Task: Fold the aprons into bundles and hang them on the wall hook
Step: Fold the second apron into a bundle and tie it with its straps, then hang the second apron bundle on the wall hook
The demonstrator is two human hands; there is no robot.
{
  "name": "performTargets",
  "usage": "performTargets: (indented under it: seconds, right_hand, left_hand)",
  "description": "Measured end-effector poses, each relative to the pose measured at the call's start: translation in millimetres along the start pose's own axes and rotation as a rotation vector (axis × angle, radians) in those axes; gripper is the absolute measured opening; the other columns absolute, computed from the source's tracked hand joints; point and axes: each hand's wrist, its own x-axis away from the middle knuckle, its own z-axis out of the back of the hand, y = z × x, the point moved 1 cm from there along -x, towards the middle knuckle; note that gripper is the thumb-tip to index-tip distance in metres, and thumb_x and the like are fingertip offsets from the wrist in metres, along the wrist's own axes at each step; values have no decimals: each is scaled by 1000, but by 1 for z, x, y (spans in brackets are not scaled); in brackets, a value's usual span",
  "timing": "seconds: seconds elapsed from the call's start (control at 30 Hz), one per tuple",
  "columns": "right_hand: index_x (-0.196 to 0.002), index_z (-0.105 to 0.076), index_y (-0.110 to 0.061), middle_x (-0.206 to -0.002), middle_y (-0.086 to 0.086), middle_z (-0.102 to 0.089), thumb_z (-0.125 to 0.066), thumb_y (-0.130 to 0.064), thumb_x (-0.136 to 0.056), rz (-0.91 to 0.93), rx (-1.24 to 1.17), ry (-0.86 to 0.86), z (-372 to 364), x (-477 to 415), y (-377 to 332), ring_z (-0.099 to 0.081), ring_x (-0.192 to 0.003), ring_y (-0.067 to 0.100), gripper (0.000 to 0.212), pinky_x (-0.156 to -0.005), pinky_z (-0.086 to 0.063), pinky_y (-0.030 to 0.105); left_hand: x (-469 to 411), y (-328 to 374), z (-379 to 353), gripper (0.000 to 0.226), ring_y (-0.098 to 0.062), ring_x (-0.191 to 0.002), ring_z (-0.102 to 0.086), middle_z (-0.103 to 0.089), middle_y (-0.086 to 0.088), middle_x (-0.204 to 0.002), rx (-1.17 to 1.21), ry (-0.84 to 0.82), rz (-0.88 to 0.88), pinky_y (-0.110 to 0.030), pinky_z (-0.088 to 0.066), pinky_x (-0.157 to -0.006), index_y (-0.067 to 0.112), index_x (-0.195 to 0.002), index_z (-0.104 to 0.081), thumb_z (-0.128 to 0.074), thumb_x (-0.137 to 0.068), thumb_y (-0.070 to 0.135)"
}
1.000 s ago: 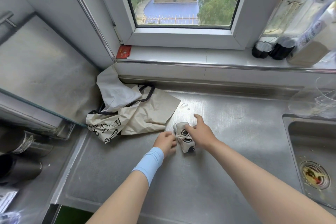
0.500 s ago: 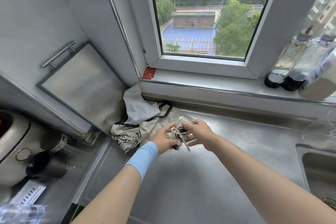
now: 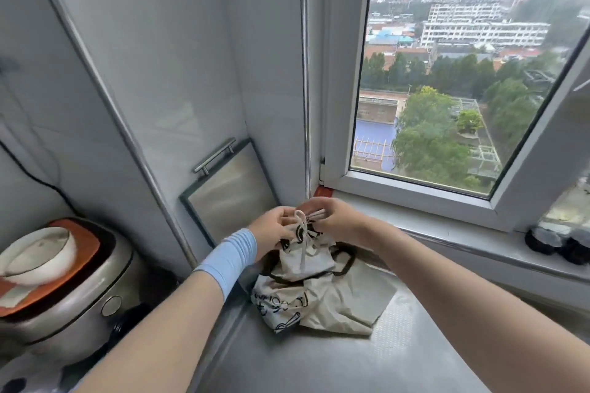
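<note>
Far to the left of my fingers sits a rice cooker (image 3: 79,290) with a white bowl (image 3: 38,252) on its lid. Closer in, just behind my left fingers, a handled board (image 3: 230,195) leans on the wall.

My left hand (image 3: 271,230) is curled around the apron bundle (image 3: 298,233) and holds it in the air above the desk (image 3: 399,354). The bundle sits between my two sets of fingers. Its white tie (image 3: 301,254) hangs down below them. My right hand (image 3: 338,217) pinches the top of the tie, where it seems to form a loop, though blur hides the detail.

Directly beneath my fingers the second apron (image 3: 335,306) lies loose and crumpled on the desk, not yet folded. Right of my fingers are the window and its sill.

I judge the fold on this bundle done and the hanging step in hand. Next I need a free loop of tie, held open by the right fingers, and a lift toward the hook. I can see no hook here, so I must find it first.
</note>
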Motion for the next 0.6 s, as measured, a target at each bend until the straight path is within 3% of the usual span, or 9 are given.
performTargets:
  seconds: [0.07, 0.13, 0.2, 0.3, 0.37, 0.43, 0.6]
  right_hand:
    - [-109, -74, -23, -102, -5, -75, -55, 0, -82, 14, -45, 58, 7, -19, -29, -69, -93, 11, 40, -88, -56, 27]
    - [-103, -75, -22, -92, -5, -74, -55, -1, -85, 18, -91, 93, 13, -33, -54, -68, -82, 11, 34, -72, -57, 22]
    - [-96, -74, -25, -85, -4, -71, -56, -3, -88, 29, -80, 145, 21, -46, -76, -63, -73, 10, 29, -60, -51, 17]
    - [-99, -73, -18, -97, 11, -73, -59, -4, -91, 75, -118, 228, 33, -62, -105, -62, -79, 17, 21, -67, -51, 28]
    - [-102, -72, -15, -95, 12, -71, -59, -3, -92, 94, -143, 283, 47, -71, -124, -61, -79, 18, 20, -60, -49, 25]
    - [-96, -73, -18, -93, 15, -71, -59, -2, -91, 112, -166, 312, 61, -78, -142, -61, -78, 20, 21, -65, -52, 33]
    - [-86, -73, -21, -85, 6, -70, -59, -3, -90, 175, -206, 383, 102, -85, -194, -63, -78, 20, 23, -72, -50, 35]
  left_hand:
    - [4, 28, 26, 41, -21, -85, -62, -67, -3, -99, 28, 105, -72, -26, -51, -59, 16, -105, -58, -53, -79, -16]
    - [4, 54, 48, 40, -17, -79, -59, -66, -1, -94, -21, 182, -138, -20, -45, -51, 13, -100, -60, -46, -78, -17]
    - [3, 81, 64, 35, -16, -74, -57, -65, -2, -84, -62, 193, -219, -16, -42, -51, 7, -96, -61, -42, -78, -15]
    - [0, 115, 81, 24, -11, -66, -55, -63, 3, -70, -107, 222, -321, -20, -44, -60, 11, -85, -66, -49, -86, -6]
    - [-2, 136, 92, 24, -16, -78, -60, -67, -2, -80, -142, 246, -401, -29, -51, -78, 18, -83, -67, -54, -87, -2]
    - [-3, 156, 101, 15, -21, -91, -63, -71, -6, -95, -192, 282, -456, -35, -49, -91, 19, -90, -69, -59, -88, 7]
    - [4, 216, 118, 15, -20, -96, -66, -71, -3, -101, -258, 321, -572, -31, -51, -92, 17, -103, -67, -67, -88, 15]
